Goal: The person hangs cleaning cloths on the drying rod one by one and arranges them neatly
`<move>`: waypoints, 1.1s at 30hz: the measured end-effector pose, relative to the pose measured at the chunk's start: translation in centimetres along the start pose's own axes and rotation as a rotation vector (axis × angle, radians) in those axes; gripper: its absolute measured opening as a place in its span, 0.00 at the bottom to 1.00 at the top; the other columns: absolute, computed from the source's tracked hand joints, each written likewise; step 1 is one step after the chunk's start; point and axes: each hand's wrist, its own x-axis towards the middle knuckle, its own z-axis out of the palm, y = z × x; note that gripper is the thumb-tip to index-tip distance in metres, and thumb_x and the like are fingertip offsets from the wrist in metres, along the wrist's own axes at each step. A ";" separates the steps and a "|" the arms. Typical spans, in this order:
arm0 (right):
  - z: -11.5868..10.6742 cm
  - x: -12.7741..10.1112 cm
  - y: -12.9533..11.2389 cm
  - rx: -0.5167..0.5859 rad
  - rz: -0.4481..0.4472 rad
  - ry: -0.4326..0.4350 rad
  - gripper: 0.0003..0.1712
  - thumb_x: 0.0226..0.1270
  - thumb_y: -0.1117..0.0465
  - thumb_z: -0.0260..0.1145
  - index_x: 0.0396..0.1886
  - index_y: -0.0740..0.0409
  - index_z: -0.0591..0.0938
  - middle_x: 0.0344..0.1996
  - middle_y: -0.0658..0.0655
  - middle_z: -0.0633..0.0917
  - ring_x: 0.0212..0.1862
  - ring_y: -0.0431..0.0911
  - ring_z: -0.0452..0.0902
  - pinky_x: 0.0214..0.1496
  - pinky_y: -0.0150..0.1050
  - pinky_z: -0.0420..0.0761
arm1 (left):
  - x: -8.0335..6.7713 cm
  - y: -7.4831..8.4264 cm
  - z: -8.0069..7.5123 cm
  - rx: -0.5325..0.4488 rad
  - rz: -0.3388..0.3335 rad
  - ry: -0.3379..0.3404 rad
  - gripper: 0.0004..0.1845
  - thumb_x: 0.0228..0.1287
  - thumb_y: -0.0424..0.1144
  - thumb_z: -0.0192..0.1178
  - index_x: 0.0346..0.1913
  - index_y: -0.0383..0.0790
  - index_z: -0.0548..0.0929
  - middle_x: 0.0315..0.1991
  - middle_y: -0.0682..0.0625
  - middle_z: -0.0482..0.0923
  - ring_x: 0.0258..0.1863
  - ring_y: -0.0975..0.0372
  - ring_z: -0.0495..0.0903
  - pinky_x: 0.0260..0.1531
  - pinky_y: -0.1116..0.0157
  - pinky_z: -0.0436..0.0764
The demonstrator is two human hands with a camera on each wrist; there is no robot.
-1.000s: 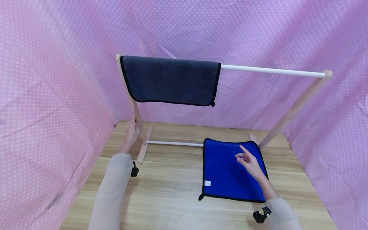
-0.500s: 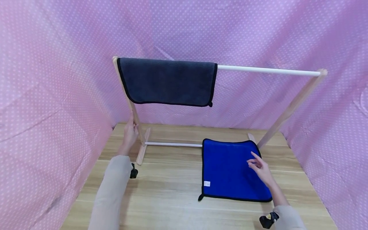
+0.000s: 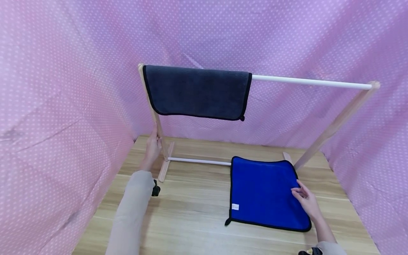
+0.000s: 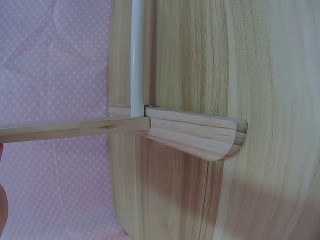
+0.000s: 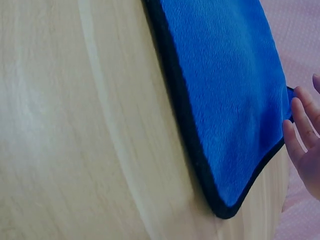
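My left hand (image 3: 153,147) rests against the left wooden post (image 3: 161,136) of a rack, its index finger straight along the outer side. In the left wrist view, only bits of my fingers (image 4: 2,205) show beside that post. A blue towel (image 3: 264,194) with black edging is spread flat, covering the right part of the lower white bar (image 3: 199,161). At its right edge is my right hand (image 3: 309,203), fingers extended; in the right wrist view the fingers are spread at the edge, and contact is hard to tell. A dark grey towel (image 3: 197,94) hangs over the upper bar's left half.
The upper white bar (image 3: 310,81) runs on to the right wooden post (image 3: 338,124). A wooden foot (image 3: 166,164) supports the left post on the wood-grain table (image 3: 185,212). Pink dotted cloth (image 3: 287,32) surrounds the table.
My right hand has moved right and nearer to me over the blue towel. The towel's near right corner has shifted outward. My left hand stays at the post.
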 end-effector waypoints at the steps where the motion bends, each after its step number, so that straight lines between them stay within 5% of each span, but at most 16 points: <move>1: -0.1 0.0 0.1 -0.020 0.008 0.012 0.29 0.62 0.71 0.59 0.62 0.74 0.63 0.32 0.30 0.79 0.36 0.21 0.72 0.38 0.14 0.68 | 0.0 0.0 0.0 -0.002 0.004 0.000 0.35 0.56 0.16 0.50 0.67 0.27 0.53 0.54 0.24 0.66 0.47 0.38 0.72 0.44 0.47 0.76; 3: -0.2 0.0 0.1 -0.065 0.020 0.031 0.28 0.62 0.70 0.59 0.60 0.76 0.64 0.33 0.33 0.79 0.36 0.20 0.69 0.38 0.14 0.67 | -0.1 -0.1 -0.1 -0.005 0.014 0.003 0.35 0.56 0.16 0.50 0.68 0.28 0.53 0.50 0.23 0.68 0.46 0.37 0.73 0.44 0.47 0.76; 6: -0.5 -0.1 0.1 -0.143 0.056 0.042 0.28 0.62 0.68 0.60 0.59 0.77 0.64 0.39 0.51 0.82 0.39 0.23 0.67 0.38 0.14 0.65 | -0.2 -0.1 0.0 -0.005 0.027 0.011 0.35 0.56 0.16 0.50 0.67 0.29 0.54 0.45 0.23 0.70 0.44 0.37 0.73 0.43 0.46 0.76; 8: -0.6 -0.1 0.1 -0.184 0.102 0.017 0.30 0.63 0.66 0.60 0.61 0.76 0.63 0.46 0.66 0.78 0.45 0.34 0.69 0.39 0.15 0.64 | -0.2 0.0 0.0 -0.007 0.025 0.017 0.34 0.56 0.16 0.50 0.67 0.30 0.54 0.43 0.24 0.70 0.43 0.37 0.74 0.43 0.46 0.77; 11: -0.9 0.1 0.1 -0.211 0.179 -0.060 0.34 0.64 0.64 0.58 0.64 0.76 0.57 0.53 0.79 0.68 0.52 0.56 0.67 0.48 0.30 0.71 | -0.2 0.0 0.0 -0.007 0.019 0.020 0.34 0.57 0.16 0.50 0.67 0.29 0.54 0.43 0.24 0.71 0.43 0.37 0.74 0.42 0.46 0.76; 13: -1.1 0.2 0.2 -0.212 0.237 -0.113 0.37 0.65 0.64 0.57 0.66 0.76 0.51 0.55 0.82 0.63 0.55 0.69 0.61 0.54 0.46 0.70 | -0.2 0.0 -0.1 -0.007 0.019 0.020 0.34 0.56 0.15 0.50 0.67 0.29 0.54 0.45 0.23 0.70 0.43 0.37 0.74 0.42 0.46 0.76; 16: -1.3 0.5 0.3 -0.210 0.303 -0.161 0.41 0.66 0.63 0.56 0.67 0.77 0.45 0.57 0.83 0.59 0.57 0.74 0.56 0.56 0.62 0.63 | -0.2 0.1 0.0 -0.001 0.030 0.023 0.35 0.56 0.15 0.50 0.67 0.28 0.54 0.43 0.23 0.71 0.42 0.37 0.74 0.41 0.46 0.76; 25: -2.4 1.4 2.5 -0.175 0.303 -0.177 0.51 0.58 0.47 0.63 0.68 0.72 0.48 0.48 0.81 0.68 0.51 0.69 0.66 0.49 0.56 0.71 | -0.1 0.2 0.1 0.005 0.056 0.035 0.35 0.55 0.15 0.50 0.67 0.28 0.54 0.46 0.22 0.70 0.42 0.36 0.74 0.40 0.45 0.77; 33: -1.9 1.5 0.5 -0.273 0.393 -0.250 0.37 0.63 0.61 0.60 0.61 0.80 0.56 0.44 0.80 0.74 0.47 0.64 0.72 0.46 0.47 0.74 | -0.3 -0.1 0.2 0.001 0.045 0.039 0.37 0.56 0.16 0.50 0.69 0.33 0.52 0.44 0.22 0.70 0.42 0.36 0.74 0.41 0.45 0.76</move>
